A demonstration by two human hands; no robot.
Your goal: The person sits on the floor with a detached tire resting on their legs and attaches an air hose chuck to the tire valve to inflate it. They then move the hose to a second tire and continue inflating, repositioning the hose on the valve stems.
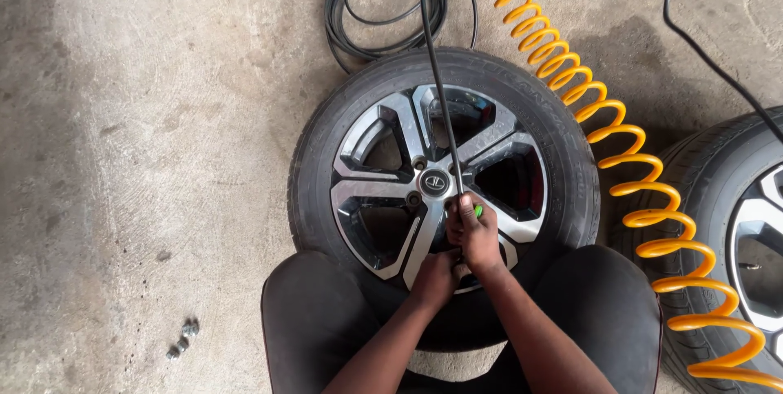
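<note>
A car wheel lies flat on the concrete floor, a black tyre (326, 125) around a silver and black alloy rim (383, 149). My right hand (473, 235) is closed around the end of a thin black hose (436, 76), with a small green part showing by the fingers. It presses at the rim's near edge. My left hand (436, 276) sits just below it, fingers curled against the rim at the same spot. What lies under the fingers is hidden. My knees frame the wheel's near side.
The black hose runs back to a coil (383, 2) beyond the wheel. An orange spiral air hose (644, 190) runs down the right side. A second wheel (750, 255) lies at the right edge. Small metal nuts (183, 338) rest on the floor at the lower left.
</note>
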